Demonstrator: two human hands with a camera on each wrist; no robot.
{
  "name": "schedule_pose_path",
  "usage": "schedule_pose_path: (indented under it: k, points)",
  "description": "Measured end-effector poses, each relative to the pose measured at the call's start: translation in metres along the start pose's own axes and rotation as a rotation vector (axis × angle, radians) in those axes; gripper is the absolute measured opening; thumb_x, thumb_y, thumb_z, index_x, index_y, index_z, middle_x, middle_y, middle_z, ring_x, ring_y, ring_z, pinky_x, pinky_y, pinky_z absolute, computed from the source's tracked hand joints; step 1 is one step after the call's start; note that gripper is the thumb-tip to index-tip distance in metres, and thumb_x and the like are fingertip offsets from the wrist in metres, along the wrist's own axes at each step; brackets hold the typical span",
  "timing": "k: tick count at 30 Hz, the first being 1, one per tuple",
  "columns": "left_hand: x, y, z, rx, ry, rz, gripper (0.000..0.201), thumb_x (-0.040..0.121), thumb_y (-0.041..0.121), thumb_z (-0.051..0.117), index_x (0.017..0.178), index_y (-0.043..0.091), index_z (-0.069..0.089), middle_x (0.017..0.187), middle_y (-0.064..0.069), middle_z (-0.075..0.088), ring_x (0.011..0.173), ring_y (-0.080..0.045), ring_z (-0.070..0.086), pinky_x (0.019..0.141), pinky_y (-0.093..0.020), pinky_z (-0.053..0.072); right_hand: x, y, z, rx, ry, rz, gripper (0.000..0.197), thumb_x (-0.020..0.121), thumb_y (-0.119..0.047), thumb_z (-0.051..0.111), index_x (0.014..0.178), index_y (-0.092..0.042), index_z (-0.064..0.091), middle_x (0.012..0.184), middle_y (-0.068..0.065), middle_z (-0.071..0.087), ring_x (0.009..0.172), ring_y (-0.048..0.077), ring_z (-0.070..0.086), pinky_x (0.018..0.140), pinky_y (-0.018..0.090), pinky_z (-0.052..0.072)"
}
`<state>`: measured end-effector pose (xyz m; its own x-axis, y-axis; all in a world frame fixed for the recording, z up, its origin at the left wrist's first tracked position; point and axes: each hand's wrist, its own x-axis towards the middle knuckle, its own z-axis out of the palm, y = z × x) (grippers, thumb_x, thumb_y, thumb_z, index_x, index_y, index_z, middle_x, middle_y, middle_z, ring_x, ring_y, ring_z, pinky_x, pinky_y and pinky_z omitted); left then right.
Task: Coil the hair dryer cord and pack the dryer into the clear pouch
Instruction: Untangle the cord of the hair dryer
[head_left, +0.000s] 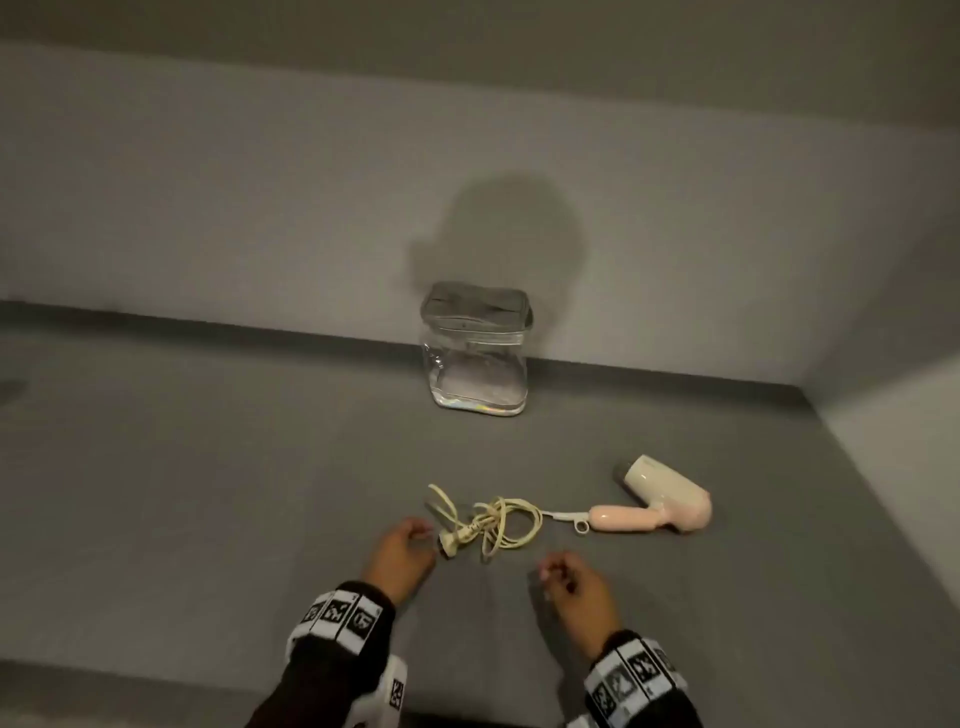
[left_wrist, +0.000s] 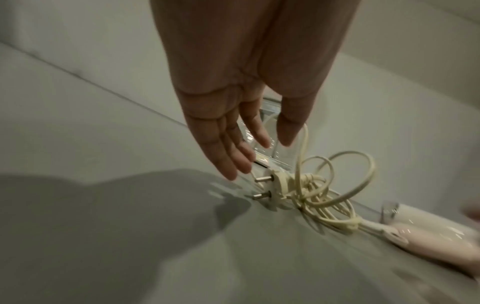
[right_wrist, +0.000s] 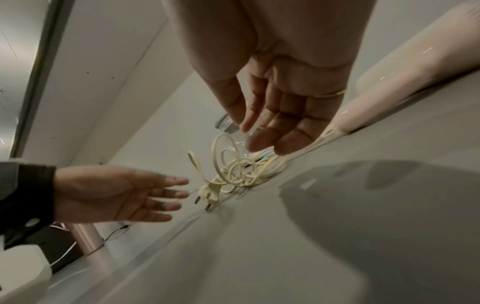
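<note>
A pale pink hair dryer (head_left: 660, 501) lies on its side on the grey table, handle pointing left. Its cream cord (head_left: 501, 519) lies in a loose tangle left of the handle, and the two-pin plug (head_left: 452, 540) rests at the tangle's near left end. My left hand (head_left: 402, 551) hovers just left of the plug with fingers relaxed, holding nothing; the left wrist view shows the fingertips (left_wrist: 233, 164) a little above the plug (left_wrist: 270, 190). My right hand (head_left: 571, 582) hovers near the cord's front right, empty too. The clear pouch (head_left: 475, 348) stands upright farther back, by the wall.
The grey table (head_left: 208, 493) meets a pale wall at the back and another on the right. The pouch has a grey zippered top. In the right wrist view, dark items and thin cables (right_wrist: 64, 246) show below the table's left edge.
</note>
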<state>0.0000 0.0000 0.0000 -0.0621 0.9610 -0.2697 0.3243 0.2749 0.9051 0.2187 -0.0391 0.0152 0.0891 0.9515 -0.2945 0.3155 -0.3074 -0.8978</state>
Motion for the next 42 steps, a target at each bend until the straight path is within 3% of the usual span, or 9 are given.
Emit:
schedule_pose_path:
  k: [5,9,14,19,22,30,33,38,42]
  points:
    - [0.022,0.004,0.013,0.182,-0.180,0.080,0.031,0.060,0.018,0.071,0.075,0.036,0.050,0.087,-0.007,0.067,0.083,-0.022,0.065,0.078,-0.029,0.053,0.039,-0.011,0.030,-0.107,0.014,-0.013,0.031,0.081,-0.009,0.055,0.084,-0.040,0.053,0.099,0.004,0.066,0.089,0.021,0.062,0.088,0.039,0.050]
    - [0.039,0.003,0.026,0.223,-0.308,0.142,0.029,0.058,0.034,0.069,0.081,0.046,0.058,0.098,0.002,0.071,0.092,-0.014,0.065,0.087,-0.033,0.052,0.051,-0.034,0.052,-0.100,-0.009,-0.030,0.031,0.082,-0.001,0.052,0.098,-0.028,0.054,0.101,0.002,0.064,0.088,0.000,0.060,0.093,0.023,0.047]
    - [0.046,0.012,0.031,0.104,-0.556,0.144,0.046,0.069,0.027,0.061,0.115,0.032,0.053,0.117,0.000,0.064,0.109,-0.011,0.059,0.099,-0.034,0.046,0.056,-0.049,0.061,-0.271,-0.035,-0.047,0.028,0.087,-0.010,0.046,0.110,-0.019,0.058,0.115,0.012,0.057,0.101,0.021,0.057,0.100,0.036,0.044]
    - [0.056,0.035,0.025,-0.142,-0.460,0.081,0.022,0.064,0.026,0.062,0.085,0.020,0.065,0.073,0.011,0.072,0.073,0.005,0.063,0.070,-0.009,0.047,0.056,-0.083,0.046,-0.381,-0.095,-0.168,0.033,0.086,-0.008,0.041,0.113,-0.014,0.059,0.112,0.011,0.064,0.099,0.020,0.058,0.081,0.014,0.040]
    - [0.068,0.054,0.016,-0.204,-0.395,0.073,0.029,0.079,0.033,0.058,0.064,0.008,0.058,0.057,-0.006,0.058,0.049,-0.002,0.051,0.051,-0.012,0.039,0.057,-0.096,0.035,-0.484,-0.097,-0.308,0.047,0.075,-0.014,0.034,0.115,-0.020,0.058,0.106,0.011,0.066,0.099,0.024,0.058,0.087,0.025,0.043]
    - [0.095,0.087,0.011,-0.374,-0.223,0.035,0.028,0.080,0.014,0.047,0.053,0.015,0.054,0.046,0.002,0.060,0.047,-0.014,0.055,0.050,-0.023,0.047,0.081,-0.091,0.015,-0.291,-0.047,-0.316,0.045,0.078,0.006,0.051,0.115,-0.021,0.056,0.102,-0.003,0.063,0.097,0.011,0.059,0.087,0.014,0.044]
    - [0.094,0.100,0.004,-0.424,-0.238,0.056,0.030,0.086,0.014,0.039,0.057,0.016,0.045,0.031,0.002,0.043,0.047,-0.017,0.051,0.053,-0.026,0.044,0.084,-0.091,0.014,-0.334,-0.016,-0.339,0.026,0.078,0.004,0.053,0.097,-0.011,0.062,0.091,-0.003,0.059,0.088,0.013,0.058,0.083,0.024,0.048]
    - [0.095,0.112,0.004,-0.470,-0.136,0.052,0.035,0.090,0.011,0.035,0.056,0.015,0.039,0.024,0.005,0.028,0.037,-0.010,0.044,0.054,-0.029,0.036,0.085,-0.092,0.009,-0.307,0.009,-0.400,0.021,0.079,0.002,0.055,0.090,-0.011,0.066,0.082,-0.005,0.051,0.078,-0.009,0.052,0.071,0.004,0.038]
    - [0.088,0.129,0.008,-0.327,0.056,0.195,0.033,0.089,0.010,0.050,0.056,0.012,0.045,0.024,0.000,0.042,0.033,-0.004,0.044,0.051,-0.018,0.045,0.101,-0.106,-0.031,-0.233,0.154,-0.391,0.021,0.083,0.000,0.055,0.095,-0.011,0.068,0.085,-0.002,0.056,0.081,0.006,0.055,0.078,0.013,0.040]
